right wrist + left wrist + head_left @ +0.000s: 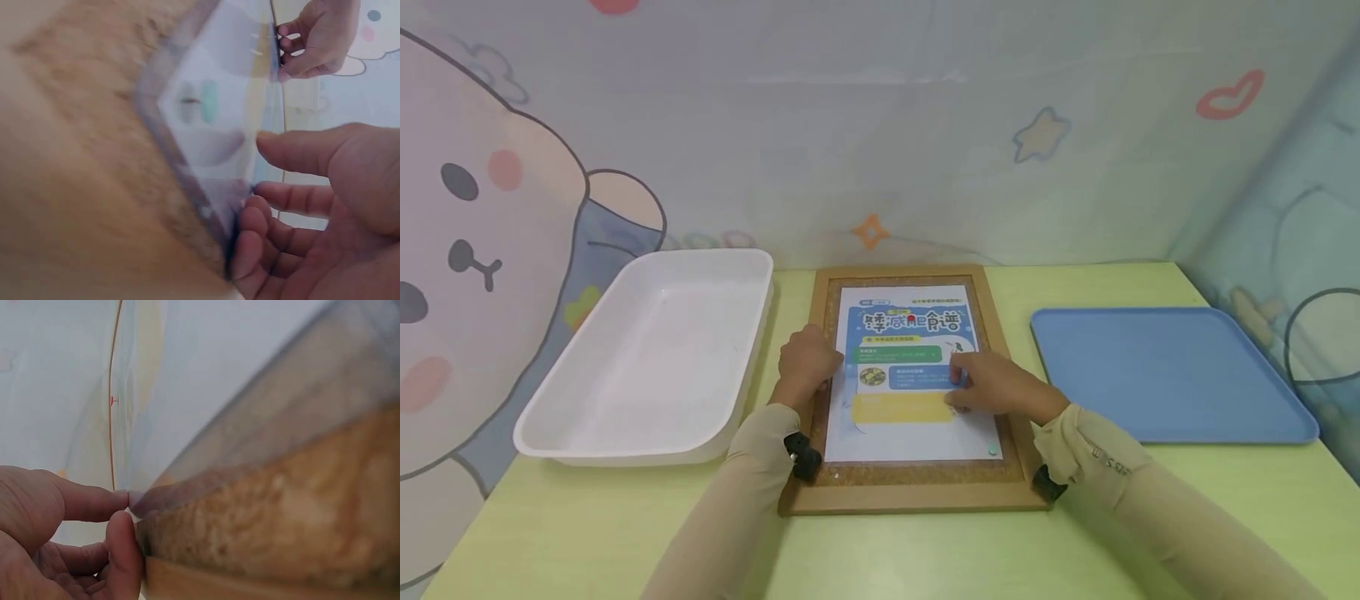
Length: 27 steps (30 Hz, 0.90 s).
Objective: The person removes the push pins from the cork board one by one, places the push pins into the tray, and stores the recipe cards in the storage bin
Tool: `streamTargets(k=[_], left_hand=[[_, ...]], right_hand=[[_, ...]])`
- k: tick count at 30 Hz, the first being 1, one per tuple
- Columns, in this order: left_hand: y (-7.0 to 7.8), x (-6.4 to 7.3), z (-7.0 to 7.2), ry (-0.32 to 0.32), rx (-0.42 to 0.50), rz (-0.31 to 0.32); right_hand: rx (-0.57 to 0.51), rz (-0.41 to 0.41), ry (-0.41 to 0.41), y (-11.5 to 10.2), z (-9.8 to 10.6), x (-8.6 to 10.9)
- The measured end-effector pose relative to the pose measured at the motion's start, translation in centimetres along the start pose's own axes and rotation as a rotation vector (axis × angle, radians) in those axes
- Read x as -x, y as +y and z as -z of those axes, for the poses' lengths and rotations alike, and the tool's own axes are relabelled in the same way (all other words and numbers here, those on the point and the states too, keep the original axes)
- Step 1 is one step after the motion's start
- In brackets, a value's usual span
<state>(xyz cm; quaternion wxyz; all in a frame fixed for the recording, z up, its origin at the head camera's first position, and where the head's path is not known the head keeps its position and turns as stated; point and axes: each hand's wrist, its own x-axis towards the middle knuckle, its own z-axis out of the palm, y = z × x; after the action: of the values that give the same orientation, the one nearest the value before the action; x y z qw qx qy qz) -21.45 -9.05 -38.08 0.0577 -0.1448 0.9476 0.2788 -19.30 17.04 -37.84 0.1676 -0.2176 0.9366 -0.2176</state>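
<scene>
A printed sheet under clear plastic [880, 437] lies on a cork board [895, 475] with a wooden frame [917, 498]. At the sheet's left edge, my left hand [807, 360] pinches the clear plastic; its thumb and finger [94, 503] meet at the rim in the left wrist view. My right hand [996, 383] holds the opposite edge, its fingers curled against the rim and its thumb [294, 150] over the sheet's face. Near the bottom right corner of the sheet sits a small green pushpin [992, 452].
A deep white tray [655, 358] stands left of the board. To the right lies a flat blue tray [1172, 375]. All rest on a light green table [955, 558], with a cartoon-printed backdrop [887, 125] behind.
</scene>
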Motion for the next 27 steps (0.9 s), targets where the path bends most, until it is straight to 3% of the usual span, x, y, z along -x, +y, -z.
streamTargets(k=[5,14,20,22,27], left_hand=[[0.2,0.0,-0.1,0.027,0.013,-0.024],[0.3,-0.3,0.3,0.039,-0.101,-0.070],[0.3,-0.5,0.0,0.039,-0.094,-0.074],[0.2,-0.6,0.0,0.036,-0.089,-0.086],[0.2,-0.6,-0.1,-0.011,-0.101,-0.150]], right_hand=[[0.060,-0.024,-0.082,-0.5,0.8,-0.4],[0.149,-0.064,-0.143,-1.8,1.0,-1.2],[0.232,-0.074,-0.232,-2.1,2.6,-3.4],[0.233,-0.073,-0.222,-2.2,3.2,-4.6],[0.183,-0.041,-0.071,-1.9,4.1,-7.8]])
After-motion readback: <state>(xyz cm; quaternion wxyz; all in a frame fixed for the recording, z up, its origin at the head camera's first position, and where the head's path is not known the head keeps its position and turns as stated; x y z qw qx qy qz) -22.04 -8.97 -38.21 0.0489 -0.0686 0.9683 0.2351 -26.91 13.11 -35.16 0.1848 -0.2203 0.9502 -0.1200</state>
